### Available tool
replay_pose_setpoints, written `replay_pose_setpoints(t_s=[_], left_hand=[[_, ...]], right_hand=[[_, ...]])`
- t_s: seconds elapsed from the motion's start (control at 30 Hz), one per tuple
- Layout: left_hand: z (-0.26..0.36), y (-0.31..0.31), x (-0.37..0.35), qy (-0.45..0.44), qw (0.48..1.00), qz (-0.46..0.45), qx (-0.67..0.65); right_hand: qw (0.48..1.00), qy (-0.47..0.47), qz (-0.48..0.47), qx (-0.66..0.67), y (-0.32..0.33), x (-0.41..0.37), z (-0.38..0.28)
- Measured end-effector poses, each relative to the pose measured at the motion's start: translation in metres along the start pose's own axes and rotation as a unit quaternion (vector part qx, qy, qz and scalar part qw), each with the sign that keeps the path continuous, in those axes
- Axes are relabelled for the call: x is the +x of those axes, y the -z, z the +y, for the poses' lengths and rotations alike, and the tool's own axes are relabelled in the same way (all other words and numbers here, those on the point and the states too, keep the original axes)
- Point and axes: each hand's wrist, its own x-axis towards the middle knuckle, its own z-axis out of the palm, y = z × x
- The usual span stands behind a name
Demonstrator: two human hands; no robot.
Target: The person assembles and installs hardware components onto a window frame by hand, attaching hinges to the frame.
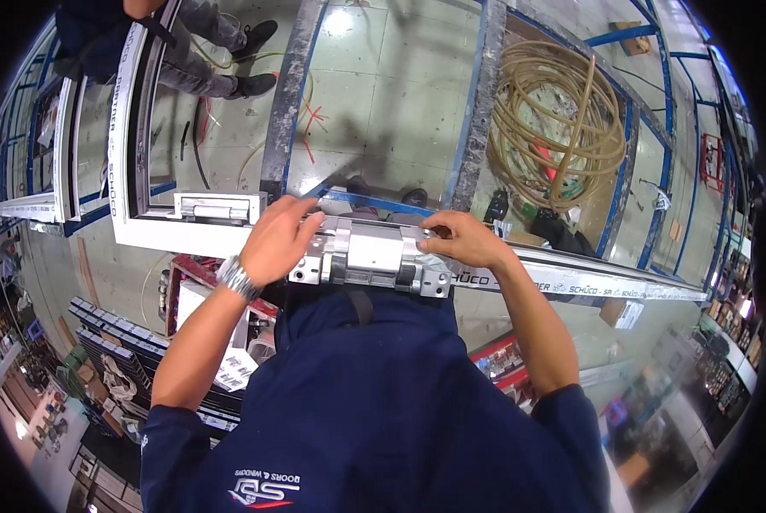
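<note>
A silver metal door hinge (376,250) with a broad barrel and screw holes in its end plates lies across the white frame profile (520,278) in front of my body. My left hand (279,241), with a metal watch at the wrist, grips the hinge's left end, fingers over its far edge. At the opposite end, my right hand (464,239) has its fingers curled onto the hinge's right plate. The undersides of both sets of fingertips are partly hidden. Farther left along the profile, a second hinge (216,210) sits at the frame's corner.
Blue rack bars (293,94) support the frame. A coiled hose (562,128) lies on the floor at the back right. Another person's legs (208,60) stand at the upper left. Red tool trays (178,295) and a small cardboard box (621,313) are nearby.
</note>
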Motion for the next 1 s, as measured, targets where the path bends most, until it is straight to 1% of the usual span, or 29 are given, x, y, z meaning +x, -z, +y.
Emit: replay_pose_setpoints(t_s=[0.03,0.07,0.17,0.3,0.4,0.5,0.6,0.63,0.73,0.77,0.87,0.9,1.0], left_hand=[[0.005,0.005,0.012,0.023,0.994,-0.086,0.061],[0.013,0.007,0.024,0.045,0.976,-0.174,0.121],[0.007,-0.009,0.047,0.129,0.956,-0.228,0.135],[0.011,-0.031,0.047,0.197,0.957,-0.151,0.147],[0.008,-0.035,0.05,0.204,0.959,-0.132,0.145],[0.01,-0.028,0.06,0.209,0.953,-0.183,0.123],[0.012,-0.029,0.061,0.193,0.963,-0.126,0.143],[0.011,-0.032,0.061,0.201,0.965,-0.114,0.128],[0.014,-0.028,0.06,0.188,0.965,-0.143,0.116],[0.015,-0.026,0.059,0.184,0.968,-0.131,0.111],[0.011,-0.026,0.061,0.181,0.969,-0.136,0.097],[0.01,-0.027,0.062,0.181,0.971,-0.133,0.086],[0.004,-0.029,0.062,0.18,0.975,-0.118,0.057]], right_hand=[[1.0,-0.004,0.016,0.005,-0.004,0.0,0.001],[0.999,-0.009,0.033,0.012,-0.008,-0.002,0.001],[0.996,-0.023,0.084,0.012,-0.019,-0.006,-0.011],[0.992,-0.044,0.121,-0.01,-0.031,-0.004,-0.014],[0.995,-0.014,0.094,-0.003,-0.026,-0.001,-0.009],[0.999,0.001,0.048,0.017,-0.014,-0.002,-0.01],[0.994,0.009,0.095,0.055,-0.021,-0.004,-0.005],[0.993,-0.001,0.101,0.057,-0.022,-0.005,-0.007],[0.993,0.011,0.114,0.019,-0.025,-0.003,-0.001],[0.992,0.009,0.122,0.004,-0.025,-0.004,0.0],[0.99,-0.004,0.109,0.085,-0.026,-0.003,0.004],[0.979,-0.027,0.097,0.176,-0.022,-0.006,-0.004],[0.973,-0.044,0.078,0.214,-0.02,-0.001,-0.001]])
